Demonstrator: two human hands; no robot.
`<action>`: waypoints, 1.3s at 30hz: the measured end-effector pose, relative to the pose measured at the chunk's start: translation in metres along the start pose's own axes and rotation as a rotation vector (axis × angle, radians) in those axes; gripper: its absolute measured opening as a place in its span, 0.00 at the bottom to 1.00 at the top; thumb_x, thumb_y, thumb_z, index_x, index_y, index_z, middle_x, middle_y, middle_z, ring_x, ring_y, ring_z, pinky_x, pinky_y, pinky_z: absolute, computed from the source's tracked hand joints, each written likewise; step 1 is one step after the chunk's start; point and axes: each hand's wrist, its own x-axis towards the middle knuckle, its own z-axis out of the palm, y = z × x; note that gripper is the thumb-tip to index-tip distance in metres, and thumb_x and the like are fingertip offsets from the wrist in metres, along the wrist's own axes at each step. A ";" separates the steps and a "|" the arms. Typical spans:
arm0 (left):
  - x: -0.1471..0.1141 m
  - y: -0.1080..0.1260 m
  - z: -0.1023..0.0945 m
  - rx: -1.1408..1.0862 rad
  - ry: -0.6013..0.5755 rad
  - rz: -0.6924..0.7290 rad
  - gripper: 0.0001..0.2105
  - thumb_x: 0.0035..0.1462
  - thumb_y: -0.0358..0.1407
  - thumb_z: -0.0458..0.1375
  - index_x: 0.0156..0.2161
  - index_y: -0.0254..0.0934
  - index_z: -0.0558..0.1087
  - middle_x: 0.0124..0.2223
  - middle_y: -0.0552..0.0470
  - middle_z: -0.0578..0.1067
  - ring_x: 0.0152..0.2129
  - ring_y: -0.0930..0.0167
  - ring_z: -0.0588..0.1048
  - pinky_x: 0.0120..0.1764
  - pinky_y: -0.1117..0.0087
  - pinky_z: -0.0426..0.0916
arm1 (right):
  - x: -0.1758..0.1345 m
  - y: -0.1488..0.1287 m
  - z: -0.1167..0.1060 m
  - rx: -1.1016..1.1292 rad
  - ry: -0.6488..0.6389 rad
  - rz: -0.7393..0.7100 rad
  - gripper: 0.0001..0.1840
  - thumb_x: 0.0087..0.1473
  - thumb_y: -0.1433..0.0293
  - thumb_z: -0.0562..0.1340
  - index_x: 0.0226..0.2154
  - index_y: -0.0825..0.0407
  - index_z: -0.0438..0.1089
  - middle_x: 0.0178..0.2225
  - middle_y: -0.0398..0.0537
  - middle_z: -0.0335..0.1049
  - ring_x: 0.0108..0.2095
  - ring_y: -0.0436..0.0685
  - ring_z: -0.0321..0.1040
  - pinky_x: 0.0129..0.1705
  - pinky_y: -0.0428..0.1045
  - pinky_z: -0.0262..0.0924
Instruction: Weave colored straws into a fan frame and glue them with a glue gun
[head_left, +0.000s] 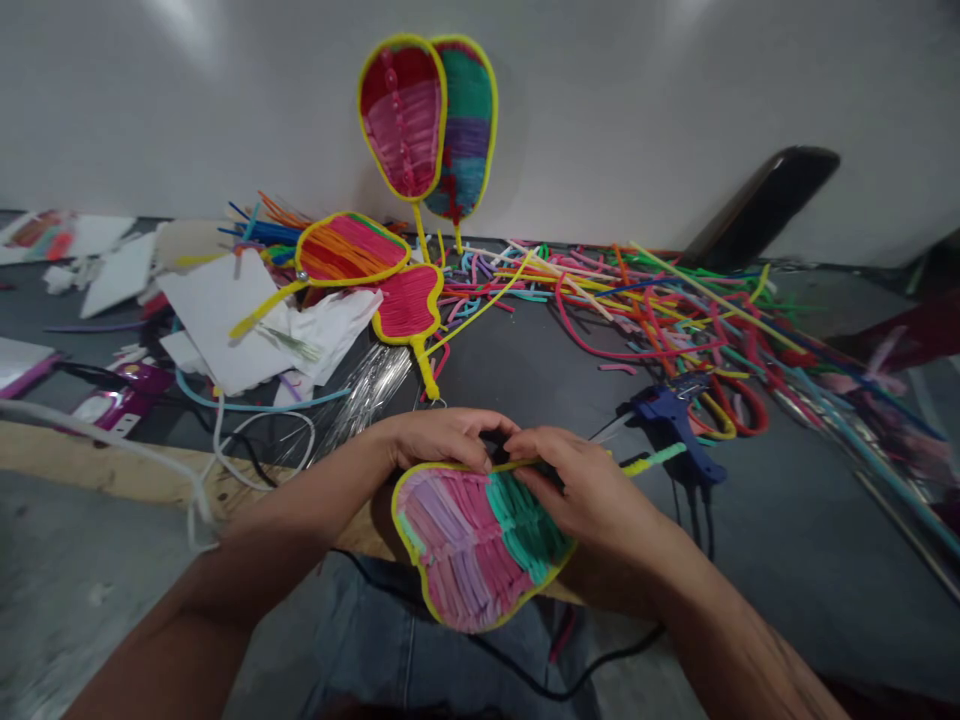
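Low in the head view, over the table edge, is a pipe-cleaner fan (465,540) with a yellow rim and pink, lilac and teal strips. Its upper rim is pinched by my left hand (442,438), with the thumb on the front face. Beside it my right hand (574,480) grips the same rim near the teal part, and the two hands' fingertips nearly meet. The fan's yellow and pale green handle (656,460) sticks out to the right behind my right hand. Fingers behind the fan are hidden.
A blue glue gun (679,425) and red-and-yellow-handled scissors (739,405) lie at right. Loose pipe cleaners (622,290) are heaped behind. Finished fans (405,120) lean on the wall; others lie near white paper (225,315). A dark phone (765,205) leans at back right. A white cable (150,435) crosses the left.
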 end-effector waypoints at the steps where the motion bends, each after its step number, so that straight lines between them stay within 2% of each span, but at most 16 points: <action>1: 0.000 0.000 0.000 -0.009 -0.006 -0.002 0.27 0.38 0.25 0.63 0.48 0.35 0.67 0.33 0.59 0.75 0.22 0.79 0.71 0.24 0.79 0.60 | 0.000 0.000 0.000 0.002 0.001 -0.003 0.12 0.54 0.77 0.58 0.41 0.49 0.68 0.39 0.48 0.76 0.41 0.55 0.72 0.45 0.51 0.65; 7: 0.000 0.002 0.002 -0.003 -0.029 -0.008 0.27 0.38 0.23 0.61 0.48 0.35 0.67 0.30 0.60 0.75 0.19 0.80 0.69 0.23 0.79 0.60 | 0.000 0.001 0.002 0.016 -0.016 0.010 0.13 0.54 0.77 0.59 0.42 0.49 0.68 0.40 0.47 0.76 0.41 0.55 0.72 0.45 0.52 0.65; 13: 0.001 0.002 0.003 0.058 0.005 0.008 0.26 0.40 0.26 0.62 0.48 0.36 0.68 0.34 0.58 0.75 0.24 0.79 0.71 0.27 0.78 0.63 | 0.000 0.001 0.001 0.025 -0.027 0.041 0.13 0.54 0.76 0.58 0.42 0.48 0.67 0.40 0.48 0.75 0.42 0.55 0.72 0.44 0.52 0.65; 16: -0.006 0.008 0.002 0.221 0.054 0.033 0.24 0.47 0.33 0.63 0.51 0.35 0.66 0.37 0.54 0.75 0.27 0.77 0.72 0.30 0.76 0.64 | 0.000 0.000 0.000 0.027 -0.021 0.091 0.13 0.54 0.76 0.57 0.42 0.48 0.67 0.38 0.46 0.76 0.39 0.54 0.73 0.41 0.50 0.65; 18: -0.017 0.014 0.003 0.406 0.112 0.059 0.27 0.52 0.39 0.62 0.56 0.36 0.62 0.41 0.49 0.75 0.32 0.72 0.74 0.33 0.72 0.67 | 0.000 0.001 0.000 0.006 -0.021 0.159 0.13 0.54 0.76 0.57 0.42 0.48 0.66 0.36 0.45 0.76 0.37 0.54 0.74 0.38 0.48 0.63; 21: -0.034 0.018 0.014 0.743 0.320 0.237 0.28 0.52 0.39 0.62 0.56 0.37 0.61 0.54 0.43 0.70 0.47 0.65 0.72 0.48 0.63 0.67 | 0.000 0.001 0.000 -0.042 -0.058 0.302 0.15 0.54 0.75 0.57 0.44 0.48 0.66 0.33 0.44 0.77 0.33 0.55 0.74 0.34 0.47 0.61; 24: -0.043 0.011 0.039 1.235 0.490 0.322 0.28 0.52 0.35 0.62 0.58 0.35 0.61 0.58 0.40 0.67 0.55 0.59 0.65 0.56 0.55 0.60 | 0.000 -0.001 -0.001 -0.050 -0.087 0.402 0.15 0.54 0.76 0.57 0.45 0.48 0.65 0.33 0.45 0.77 0.33 0.57 0.75 0.33 0.47 0.60; 26: -0.045 0.003 0.055 1.444 0.520 0.343 0.27 0.53 0.32 0.59 0.58 0.33 0.61 0.59 0.38 0.66 0.57 0.57 0.63 0.58 0.53 0.59 | -0.003 -0.004 -0.003 -0.046 -0.074 0.428 0.16 0.53 0.76 0.58 0.45 0.48 0.64 0.33 0.45 0.77 0.34 0.57 0.75 0.34 0.48 0.60; 28: -0.046 -0.008 0.066 1.596 0.584 0.386 0.24 0.56 0.30 0.56 0.58 0.32 0.61 0.58 0.37 0.67 0.58 0.56 0.62 0.59 0.48 0.56 | -0.008 -0.009 -0.005 -0.024 -0.037 0.429 0.16 0.52 0.76 0.58 0.45 0.47 0.64 0.33 0.45 0.77 0.34 0.57 0.75 0.35 0.48 0.61; 29: -0.047 -0.013 0.070 1.654 0.655 0.417 0.23 0.57 0.30 0.54 0.58 0.32 0.61 0.58 0.37 0.67 0.59 0.55 0.62 0.60 0.46 0.55 | -0.012 -0.012 -0.006 -0.005 -0.014 0.427 0.16 0.52 0.75 0.58 0.44 0.47 0.64 0.33 0.44 0.77 0.34 0.57 0.75 0.35 0.48 0.61; 32: -0.055 -0.032 0.080 1.751 0.965 0.578 0.20 0.60 0.30 0.53 0.57 0.33 0.61 0.60 0.36 0.64 0.62 0.55 0.57 0.61 0.44 0.51 | -0.028 -0.016 -0.007 0.047 0.087 0.439 0.14 0.53 0.73 0.58 0.44 0.47 0.63 0.33 0.43 0.77 0.33 0.56 0.74 0.36 0.49 0.62; 34: -0.060 -0.049 0.090 1.763 1.080 0.712 0.17 0.61 0.31 0.53 0.55 0.33 0.62 0.58 0.38 0.66 0.62 0.57 0.57 0.62 0.47 0.52 | -0.042 -0.017 -0.002 0.077 0.186 0.470 0.12 0.54 0.71 0.58 0.43 0.48 0.64 0.34 0.45 0.76 0.34 0.56 0.74 0.37 0.49 0.64; 36: -0.061 -0.069 0.101 1.784 1.002 0.758 0.15 0.62 0.34 0.52 0.54 0.35 0.64 0.55 0.40 0.70 0.61 0.58 0.60 0.62 0.48 0.52 | -0.057 -0.017 0.008 0.140 0.302 0.499 0.10 0.55 0.68 0.57 0.42 0.49 0.64 0.34 0.46 0.75 0.35 0.55 0.74 0.37 0.49 0.65; 39: -0.057 -0.094 0.111 1.826 0.831 0.700 0.22 0.60 0.41 0.56 0.56 0.33 0.65 0.58 0.39 0.69 0.60 0.55 0.60 0.62 0.48 0.52 | -0.075 -0.021 0.028 0.214 0.417 0.523 0.11 0.56 0.67 0.56 0.42 0.51 0.65 0.35 0.48 0.75 0.34 0.55 0.73 0.36 0.49 0.66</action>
